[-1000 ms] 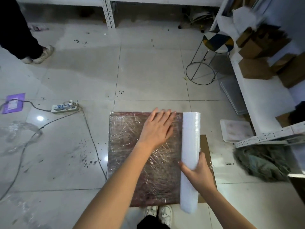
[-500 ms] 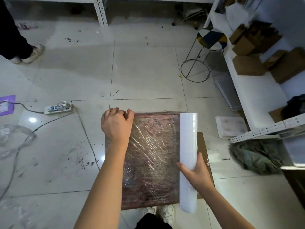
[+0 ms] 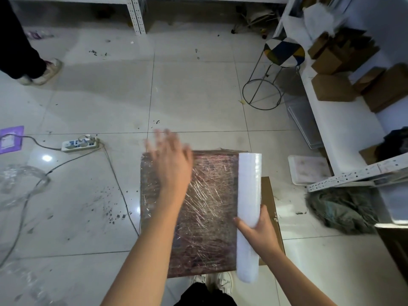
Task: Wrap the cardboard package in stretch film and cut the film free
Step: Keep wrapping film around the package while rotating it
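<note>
The flat rectangular cardboard package (image 3: 198,213), dark brown and already covered in wrinkled clear stretch film, lies on the pale tiled floor (image 3: 194,96) directly in front of the person's white shoes (image 3: 217,281). Its long axis runs away from the person, toward the top of the view. A second sheet of plain brown cardboard (image 3: 270,208) shows beneath it along the right edge.

The white cylindrical roll of stretch film (image 3: 249,215) lies along the package's right edge, parallel to that long axis and touching the wrapped face. The right hand (image 3: 259,230) grasps the roll somewhat below its middle, fingers curled under and thumb against the near side. The left hand (image 3: 171,160) is over the package's far left corner, fingers spread and holding nothing; it is motion-blurred, so contact with the film cannot be confirmed.

Judgement: the package lies between the two hands, with the roll at the right and the free hand at the left. The film appears to pass leftward from the roll across the top face. Any further turn of wrap would depend on the right hand carrying the roll across the short axis, while the left hand, the nearer to the left edge, steadies or lifts the package. No cutting tool is visible.

Surroundings: a white power strip (image 3: 80,145) with its grey cable lies on the floor to the left, loose clear film scrap (image 3: 21,180) further left, a round wire-legged stool (image 3: 280,62) and white shelving with brown boxes (image 3: 335,87) to the right. Another person's leg and shoe (image 3: 33,69) stand at the upper left.
</note>
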`<state>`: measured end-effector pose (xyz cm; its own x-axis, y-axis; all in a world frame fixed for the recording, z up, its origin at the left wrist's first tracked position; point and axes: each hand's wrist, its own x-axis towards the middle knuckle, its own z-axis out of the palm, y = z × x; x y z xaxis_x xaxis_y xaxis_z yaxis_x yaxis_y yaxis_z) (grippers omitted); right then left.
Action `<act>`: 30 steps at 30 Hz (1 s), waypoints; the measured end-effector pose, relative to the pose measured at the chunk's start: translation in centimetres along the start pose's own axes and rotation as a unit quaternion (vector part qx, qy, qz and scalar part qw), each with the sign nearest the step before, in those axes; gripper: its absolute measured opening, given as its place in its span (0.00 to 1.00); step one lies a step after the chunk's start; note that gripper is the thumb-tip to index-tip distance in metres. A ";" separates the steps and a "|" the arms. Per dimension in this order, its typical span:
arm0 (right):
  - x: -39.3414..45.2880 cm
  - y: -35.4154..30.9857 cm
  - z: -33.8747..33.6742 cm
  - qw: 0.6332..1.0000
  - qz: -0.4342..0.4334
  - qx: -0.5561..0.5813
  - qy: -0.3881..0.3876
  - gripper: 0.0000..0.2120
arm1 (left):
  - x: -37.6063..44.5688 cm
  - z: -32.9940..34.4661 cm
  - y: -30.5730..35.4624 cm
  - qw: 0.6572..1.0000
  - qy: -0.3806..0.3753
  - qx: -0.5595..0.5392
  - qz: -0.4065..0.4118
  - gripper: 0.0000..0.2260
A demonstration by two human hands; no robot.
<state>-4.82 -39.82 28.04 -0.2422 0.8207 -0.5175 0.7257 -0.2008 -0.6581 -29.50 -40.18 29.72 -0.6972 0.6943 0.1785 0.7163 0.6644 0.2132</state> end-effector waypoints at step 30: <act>1.9 1.7 -5.0 0.998 -0.033 -0.056 -0.009 0.35 | -5.5 2.7 4.8 0.985 -0.034 0.070 0.152 0.27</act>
<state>-0.87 -35.93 28.66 -0.3024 0.8207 -0.4848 0.7750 -0.0844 -0.6263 -22.16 -40.01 27.14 -0.4489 0.8813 0.1475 0.8925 0.4505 0.0246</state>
